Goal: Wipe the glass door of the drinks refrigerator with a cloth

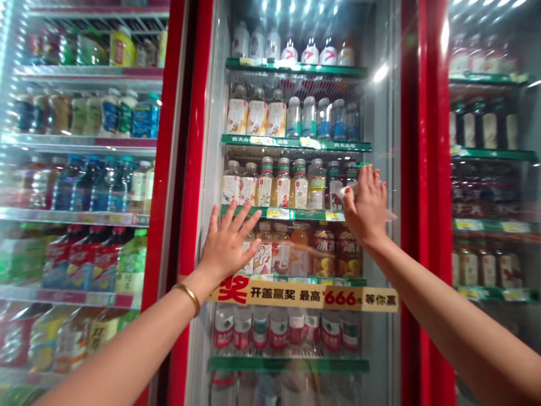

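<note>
My left hand [230, 245] is spread wide against the glass door [380, 101] of a drinks fridge, palm towards it, with nothing in its grip. A gold bangle [187, 299] circles that wrist. Higher and to the right, my right hand [368, 206] lies on the same door with its fingers pointing up. Under its palm is a thin pale cloth or tissue [391, 216], mostly hidden, showing at the thumb and beside the wrist. Behind the glass, bottled drinks [283, 183] stand in rows on green-edged shelves [296, 144].
A yellow printed strip [304, 296] crosses the door below my hands. Red frames [196, 169] border the door. Another fridge with bottles [105, 180] stands at left, and one more with bottles [490, 129] is at right.
</note>
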`<action>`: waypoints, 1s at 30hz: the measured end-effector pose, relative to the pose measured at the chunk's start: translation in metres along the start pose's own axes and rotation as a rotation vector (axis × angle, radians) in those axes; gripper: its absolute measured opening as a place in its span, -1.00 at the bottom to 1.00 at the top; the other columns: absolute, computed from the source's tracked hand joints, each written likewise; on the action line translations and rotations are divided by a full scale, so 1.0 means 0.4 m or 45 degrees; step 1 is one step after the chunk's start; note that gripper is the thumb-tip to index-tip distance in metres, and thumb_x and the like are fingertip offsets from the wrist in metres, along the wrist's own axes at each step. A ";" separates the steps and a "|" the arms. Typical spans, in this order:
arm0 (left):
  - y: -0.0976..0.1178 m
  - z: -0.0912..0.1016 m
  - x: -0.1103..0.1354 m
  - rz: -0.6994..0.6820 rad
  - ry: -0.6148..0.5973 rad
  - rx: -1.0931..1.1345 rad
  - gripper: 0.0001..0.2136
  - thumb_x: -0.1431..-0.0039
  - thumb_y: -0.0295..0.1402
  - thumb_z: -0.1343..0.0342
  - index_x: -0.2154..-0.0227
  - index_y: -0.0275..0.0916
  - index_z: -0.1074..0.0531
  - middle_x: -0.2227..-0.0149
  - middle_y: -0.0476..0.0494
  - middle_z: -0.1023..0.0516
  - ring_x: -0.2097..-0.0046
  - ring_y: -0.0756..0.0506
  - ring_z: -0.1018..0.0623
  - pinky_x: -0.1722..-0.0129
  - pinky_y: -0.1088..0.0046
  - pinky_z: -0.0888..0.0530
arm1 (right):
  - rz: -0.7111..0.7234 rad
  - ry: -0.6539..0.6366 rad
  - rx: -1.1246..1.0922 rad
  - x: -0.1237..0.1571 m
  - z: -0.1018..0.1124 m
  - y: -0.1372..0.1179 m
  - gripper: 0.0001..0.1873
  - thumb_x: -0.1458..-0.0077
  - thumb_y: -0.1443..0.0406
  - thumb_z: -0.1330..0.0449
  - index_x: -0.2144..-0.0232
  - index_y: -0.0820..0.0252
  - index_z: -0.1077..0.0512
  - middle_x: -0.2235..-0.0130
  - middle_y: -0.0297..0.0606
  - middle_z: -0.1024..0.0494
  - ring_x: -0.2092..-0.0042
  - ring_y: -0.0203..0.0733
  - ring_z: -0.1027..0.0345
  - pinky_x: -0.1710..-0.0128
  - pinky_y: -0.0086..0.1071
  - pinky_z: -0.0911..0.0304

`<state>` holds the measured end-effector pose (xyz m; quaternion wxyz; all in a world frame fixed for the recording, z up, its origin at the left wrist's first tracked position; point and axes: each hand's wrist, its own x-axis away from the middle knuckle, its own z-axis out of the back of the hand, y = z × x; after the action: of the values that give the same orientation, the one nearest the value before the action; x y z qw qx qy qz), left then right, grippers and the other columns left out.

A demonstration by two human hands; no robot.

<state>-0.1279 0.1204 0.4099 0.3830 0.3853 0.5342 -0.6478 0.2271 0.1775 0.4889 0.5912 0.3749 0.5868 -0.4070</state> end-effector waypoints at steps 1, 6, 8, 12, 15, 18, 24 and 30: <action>-0.001 0.000 -0.001 0.001 0.003 0.002 -0.22 -0.43 -0.04 -0.10 -0.58 0.14 0.14 -0.62 0.00 0.01 -0.65 -0.25 0.07 -0.63 -0.19 0.23 | 0.007 -0.004 -0.004 0.013 -0.010 -0.029 -0.18 -0.50 0.10 0.19 -0.58 0.50 0.19 -0.62 0.25 0.16 -0.65 0.18 0.35 -0.57 0.30 0.21; -0.004 -0.001 -0.004 0.002 -0.004 0.011 -0.20 -0.43 -0.04 -0.11 -0.58 0.16 0.17 -0.62 0.01 0.00 -0.65 -0.26 0.05 -0.62 -0.19 0.23 | 0.647 -0.331 -0.004 0.116 -0.019 -0.139 -0.20 -0.47 -0.02 -0.01 -0.60 -0.05 0.11 -0.64 -0.29 0.07 -0.65 0.05 0.29 -0.60 0.29 0.34; -0.003 -0.001 -0.004 0.010 -0.003 0.019 -0.19 -0.42 -0.06 -0.12 -0.58 0.17 0.17 -0.62 0.01 0.01 -0.64 -0.27 0.05 -0.62 -0.20 0.23 | 0.665 -0.372 0.010 0.073 0.002 -0.106 -0.26 -0.49 -0.06 0.00 -0.58 -0.12 0.05 -0.63 -0.32 0.03 -0.65 0.06 0.28 -0.58 0.33 0.37; -0.001 -0.002 -0.002 0.018 0.000 0.026 -0.16 -0.40 -0.06 -0.13 -0.58 0.19 0.20 -0.62 0.02 0.00 -0.64 -0.28 0.03 -0.62 -0.24 0.23 | -0.147 -0.025 0.035 -0.128 0.042 0.026 0.06 -0.49 -0.19 0.09 -0.57 0.55 0.29 -0.60 0.41 0.36 -0.63 0.40 0.49 -0.51 0.43 0.30; 0.001 -0.004 0.000 0.049 0.038 0.030 -0.15 -0.41 -0.02 -0.12 -0.59 0.15 0.24 -0.62 -0.04 0.01 -0.64 -0.30 0.04 -0.61 -0.25 0.27 | -0.244 0.023 0.041 -0.139 0.028 0.007 0.05 -0.51 -0.13 0.11 -0.54 0.68 0.35 -0.58 0.49 0.40 -0.63 0.42 0.53 -0.53 0.41 0.31; 0.003 -0.006 0.004 0.101 0.087 0.023 -0.11 -0.40 0.01 -0.12 -0.60 0.04 0.25 -0.62 -0.13 0.00 -0.64 -0.32 0.04 -0.61 -0.25 0.28 | 0.423 -0.214 -0.029 0.017 -0.005 -0.119 -0.07 -0.49 -0.05 -0.02 -0.61 0.19 0.29 -0.65 -0.05 0.25 -0.65 0.15 0.39 -0.60 0.26 0.23; 0.006 -0.008 0.006 0.124 0.100 -0.003 -0.08 -0.39 0.06 -0.12 -0.60 -0.03 0.26 -0.61 -0.20 -0.04 -0.63 -0.35 -0.02 -0.60 -0.25 0.23 | 0.654 -0.365 -0.092 -0.026 0.015 -0.095 -0.21 -0.50 -0.13 0.06 -0.58 0.04 0.04 -0.64 -0.30 0.05 -0.64 0.02 0.23 -0.62 0.17 0.26; 0.007 -0.005 0.005 0.127 0.071 0.007 -0.06 -0.38 0.08 -0.12 -0.60 -0.02 0.29 -0.62 -0.19 -0.02 -0.64 -0.33 0.01 -0.61 -0.23 0.26 | -0.002 -0.014 -0.091 -0.189 0.011 -0.015 -0.14 -0.53 -0.08 0.29 -0.60 0.34 0.31 -0.65 0.00 0.35 -0.65 0.29 0.56 -0.55 0.48 0.49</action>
<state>-0.1262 0.1217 0.4067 0.3987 0.4304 0.5230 -0.6183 0.2249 0.1744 0.5648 0.6071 0.3507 0.5980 -0.3883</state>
